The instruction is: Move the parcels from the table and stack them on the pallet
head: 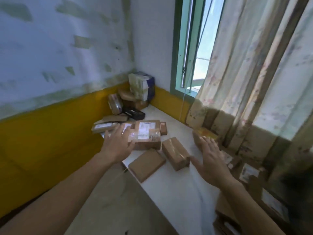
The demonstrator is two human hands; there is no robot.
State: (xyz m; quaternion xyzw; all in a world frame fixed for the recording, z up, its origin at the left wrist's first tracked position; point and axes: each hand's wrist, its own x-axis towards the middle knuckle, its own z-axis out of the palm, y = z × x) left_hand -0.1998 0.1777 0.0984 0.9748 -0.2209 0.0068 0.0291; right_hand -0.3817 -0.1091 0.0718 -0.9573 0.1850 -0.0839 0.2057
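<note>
Several brown parcels lie on a white table (177, 187). My left hand (116, 143) reaches out with spread fingers over the left end of a large labelled cardboard parcel (147, 133); whether it touches is unclear. My right hand (211, 160) is spread open above the table's right side, fingertips near a brown parcel with a yellow top (203, 134). Between my hands lie a taped brown parcel (176, 152) and a flat plain brown parcel (146, 164). No pallet is in view.
More parcels are piled in the far corner (133, 97), with a black one (133, 113) among them. Further boxes (250, 172) sit along the right under a curtain (245, 73). A window (194, 48) is behind; a yellow-and-white wall runs left.
</note>
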